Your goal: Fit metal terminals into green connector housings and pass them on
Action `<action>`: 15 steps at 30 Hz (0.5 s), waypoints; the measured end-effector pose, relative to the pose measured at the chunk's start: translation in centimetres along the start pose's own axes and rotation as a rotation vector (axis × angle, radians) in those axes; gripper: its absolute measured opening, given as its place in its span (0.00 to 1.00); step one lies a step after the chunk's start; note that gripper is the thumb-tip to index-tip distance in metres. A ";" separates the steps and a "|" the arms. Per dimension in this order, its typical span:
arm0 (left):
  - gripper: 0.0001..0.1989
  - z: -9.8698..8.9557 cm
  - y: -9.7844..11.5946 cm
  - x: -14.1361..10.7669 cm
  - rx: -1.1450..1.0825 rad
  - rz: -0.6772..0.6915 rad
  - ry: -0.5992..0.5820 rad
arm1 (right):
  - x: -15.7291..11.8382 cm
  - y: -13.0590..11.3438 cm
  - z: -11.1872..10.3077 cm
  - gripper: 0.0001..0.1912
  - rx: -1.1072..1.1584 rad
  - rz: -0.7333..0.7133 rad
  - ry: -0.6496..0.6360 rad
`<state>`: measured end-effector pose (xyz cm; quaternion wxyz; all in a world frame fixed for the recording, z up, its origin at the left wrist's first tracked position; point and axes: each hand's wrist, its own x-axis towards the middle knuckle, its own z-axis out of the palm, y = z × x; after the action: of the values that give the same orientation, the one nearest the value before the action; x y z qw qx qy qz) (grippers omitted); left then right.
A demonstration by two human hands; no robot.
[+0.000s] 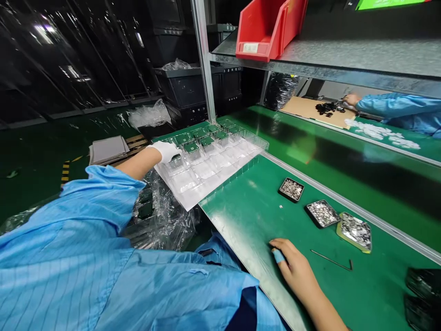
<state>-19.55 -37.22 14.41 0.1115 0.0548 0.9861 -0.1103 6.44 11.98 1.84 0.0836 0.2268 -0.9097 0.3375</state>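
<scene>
My left hand (166,151), in a white glove, reaches to the near left part of a clear plastic tray (206,171). Its fingertips are at a pocket with a dark green piece, and whether they grip it is hidden. Green boards (191,147) sit in the tray's far pockets, while the near pockets show only white beneath. My right hand (288,262) is bare, with blue tape on one finger, and rests on the green table mat (248,207) near its edge. Nothing shows in it, and its fingers are loosely extended.
Three small containers of metal parts (291,189) (323,213) (354,231) stand right of centre, with a hex key (331,260) nearer. A red bin (261,34) sits on the shelf above. Across the table, another person's hand (352,99) is at black parts. Black objects (423,294) lie at the right edge.
</scene>
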 end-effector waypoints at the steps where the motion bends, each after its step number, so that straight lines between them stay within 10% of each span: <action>1: 0.26 -0.1 0.2 0.0 -0.004 0.006 0.014 | 0.0 -0.1 0.0 0.22 0.002 0.010 0.005; 9: 0.33 -4.0 -1.1 -7.0 -0.146 -0.003 0.287 | -0.1 0.5 -0.2 0.23 0.006 0.008 0.032; 12: 0.38 -2.9 1.9 -9.6 -0.813 0.221 0.371 | 0.5 0.5 -0.5 0.22 -0.003 0.000 0.025; 13: 0.40 -1.9 3.8 -10.1 -1.271 0.345 0.340 | 0.9 0.2 -0.7 0.21 0.001 0.010 0.023; 15: 0.41 0.9 8.8 -10.6 -1.503 0.468 0.201 | 1.6 -0.9 -1.4 0.18 0.037 0.043 0.042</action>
<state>-7.90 -29.78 14.20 0.0495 0.1807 0.7646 0.6166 5.48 11.78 3.92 0.0911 0.2019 -0.9061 0.3605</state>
